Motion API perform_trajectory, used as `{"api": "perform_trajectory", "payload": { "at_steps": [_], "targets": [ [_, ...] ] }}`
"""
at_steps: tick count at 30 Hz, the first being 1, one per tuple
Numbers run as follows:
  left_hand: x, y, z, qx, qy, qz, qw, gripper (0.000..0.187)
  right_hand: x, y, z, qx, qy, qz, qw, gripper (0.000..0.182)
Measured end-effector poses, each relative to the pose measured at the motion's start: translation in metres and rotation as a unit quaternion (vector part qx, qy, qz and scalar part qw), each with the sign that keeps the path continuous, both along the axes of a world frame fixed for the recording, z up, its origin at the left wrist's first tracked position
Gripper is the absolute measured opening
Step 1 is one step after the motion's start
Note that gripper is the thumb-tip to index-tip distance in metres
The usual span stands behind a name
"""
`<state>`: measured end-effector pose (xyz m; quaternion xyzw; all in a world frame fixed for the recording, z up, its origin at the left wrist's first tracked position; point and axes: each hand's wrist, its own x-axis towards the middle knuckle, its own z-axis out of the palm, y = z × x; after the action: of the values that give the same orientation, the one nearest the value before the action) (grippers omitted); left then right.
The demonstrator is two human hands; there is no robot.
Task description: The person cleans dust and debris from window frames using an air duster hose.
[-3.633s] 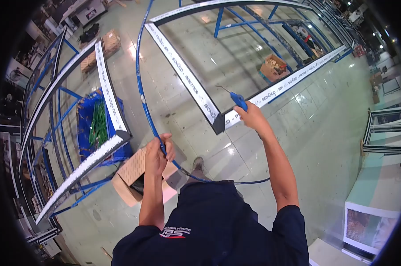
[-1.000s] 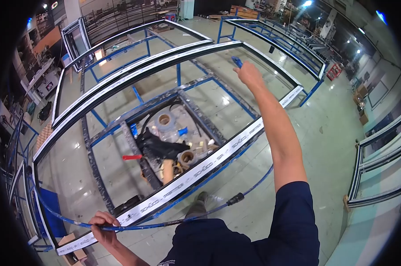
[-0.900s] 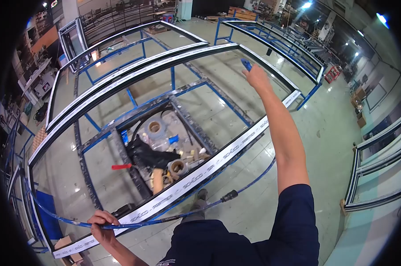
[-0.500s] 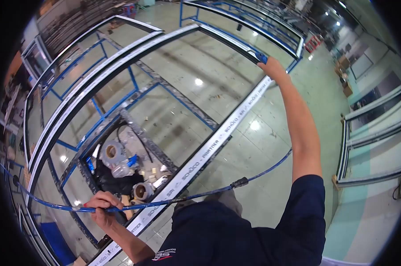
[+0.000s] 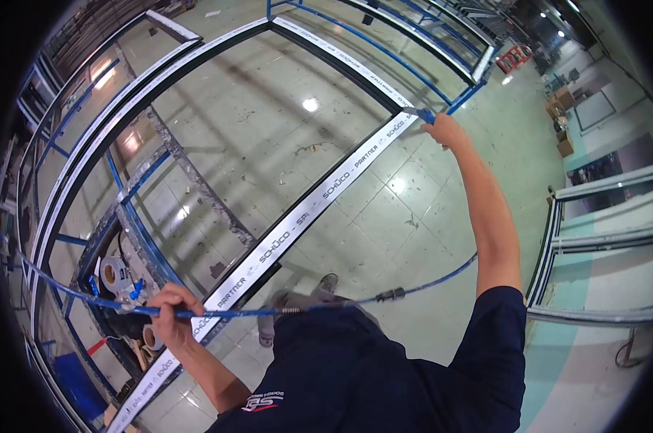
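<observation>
My right hand [image 5: 445, 131] is closed around a blue air blow gun [image 5: 426, 115], with its nozzle at the far right corner of a large frame. White film with printed lettering covers the frame profile [image 5: 290, 224], and a black strip runs along its inner edge. My left hand [image 5: 173, 314] grips a blue air hose [image 5: 341, 307] above the near end of that profile. The hose sags across in front of my body, through a dark coupling [image 5: 390, 294], and passes behind my right forearm.
Blue metal stands [image 5: 149, 234] with worn padded bars support the frame. A tray below holds tape rolls [image 5: 113, 274] and clutter. Another frame on a blue stand [image 5: 442, 43] is at the back. More frames [image 5: 607, 314] lean at the right wall, near cardboard boxes [image 5: 563, 123].
The view has shifted along the frame, which now appears farther left and lower. The blow gun's nozzle has moved to the frame's corner. Both hands keep their grips.
</observation>
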<state>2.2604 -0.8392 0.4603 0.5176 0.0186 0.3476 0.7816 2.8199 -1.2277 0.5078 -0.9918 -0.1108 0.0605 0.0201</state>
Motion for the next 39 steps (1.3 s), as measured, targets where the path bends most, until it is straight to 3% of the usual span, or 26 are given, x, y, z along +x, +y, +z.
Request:
{"api": "perform_trajectory", "payload": {
  "at_steps": [2, 6, 15, 20, 21, 22, 23, 24, 27, 30, 33, 34, 35, 36, 39],
  "targets": [
    [0.031, -0.021, 0.002, 0.032, 0.054, 0.009, 0.998, 0.022, 0.024, 0.004, 0.001, 0.009, 0.102, -0.003, 0.995, 0.046],
    [0.082, -0.053, 0.003, 0.002, 0.107, 0.035, 0.994, 0.025, 0.096, 0.033, -0.038, 0.082, -0.050, 0.107, 0.990, 0.049],
    [0.203, -0.089, -0.014, -0.023, 0.091, 0.128, 0.987, 0.029, 0.191, 0.231, 0.036, 0.129, -0.113, 0.238, 0.956, 0.045],
    [0.277, -0.102, 0.003, -0.037, 0.108, 0.245, 0.963, 0.028, 0.272, 0.291, 0.049, 0.195, -0.070, 0.306, 0.929, 0.042],
    [0.293, -0.100, 0.007, -0.024, 0.116, 0.244, 0.963, 0.029, 0.295, 0.301, 0.044, 0.233, 0.042, 0.322, 0.917, 0.044],
    [0.311, -0.101, 0.010, -0.013, 0.125, 0.234, 0.964, 0.029, 0.323, 0.314, 0.026, 0.243, 0.073, 0.388, 0.886, 0.045],
    [0.330, -0.104, 0.011, -0.014, 0.116, 0.223, 0.968, 0.030, 0.312, 0.303, 0.051, 0.199, 0.202, 0.389, 0.876, 0.044],
    [0.347, -0.105, 0.013, -0.012, 0.106, 0.217, 0.970, 0.031, 0.311, 0.294, 0.063, 0.162, 0.252, 0.421, 0.856, 0.042],
    [0.406, -0.114, 0.020, -0.034, 0.099, 0.243, 0.964, 0.030, 0.346, 0.269, 0.052, 0.146, 0.275, 0.449, 0.838, 0.041],
    [0.466, -0.122, 0.021, -0.062, 0.073, 0.255, 0.962, 0.029, 0.409, 0.205, 0.039, 0.101, 0.214, 0.414, 0.879, 0.041],
    [0.529, -0.147, 0.024, -0.040, 0.029, 0.286, 0.957, 0.026, 0.518, 0.086, 0.029, 0.201, 0.235, 0.344, 0.886, 0.041],
    [0.553, -0.161, 0.027, -0.044, 0.001, 0.288, 0.957, 0.026, 0.555, 0.031, 0.034, 0.231, 0.253, 0.278, 0.897, 0.044],
    [0.568, -0.168, 0.022, -0.067, -0.044, 0.241, 0.967, 0.029, 0.586, -0.027, 0.048, 0.230, 0.230, 0.221, 0.919, 0.044],
    [0.580, -0.170, 0.014, -0.002, -0.055, 0.213, 0.975, 0.028, 0.641, -0.091, 0.031, 0.237, 0.207, 0.160, 0.936, 0.043],
    [0.652, -0.204, 0.019, -0.043, -0.080, 0.217, 0.972, 0.029, 0.738, -0.276, 0.035, 0.100, 0.124, 0.025, 0.987, 0.050]
  ]
}}
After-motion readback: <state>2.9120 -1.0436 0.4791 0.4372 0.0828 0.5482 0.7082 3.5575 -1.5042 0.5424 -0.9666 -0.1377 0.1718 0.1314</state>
